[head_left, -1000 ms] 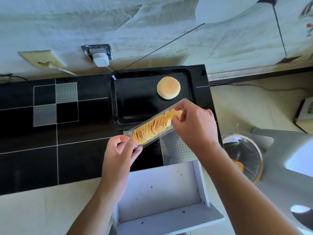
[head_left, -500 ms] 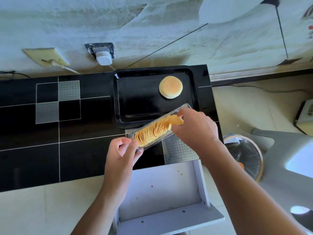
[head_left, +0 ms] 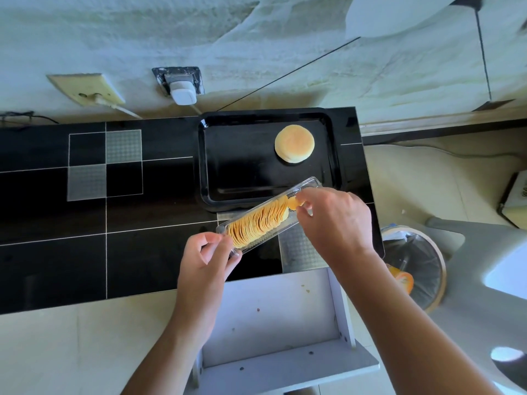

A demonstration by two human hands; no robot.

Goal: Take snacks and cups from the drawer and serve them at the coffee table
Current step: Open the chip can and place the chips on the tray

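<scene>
Golden crisps point(head_left: 258, 223) (black tray point(head_left: 242, 178))

There is a single view, from a wide-angle camera worn on the head, looking steeply down and slightly forward. It sits close above the black tiled desk point(head_left: 85, 252), which crosses the middle of the frame. The pale wall point(head_left: 199, 32) fills the top, bent by the lens. Both forearms enter from the bottom edge, so the left hand point(head_left: 206, 263) and right hand point(head_left: 336, 220) lie near the centre. The open white drawer point(head_left: 273, 317) sits at lower centre, the floor point(head_left: 427, 178) at right.
</scene>
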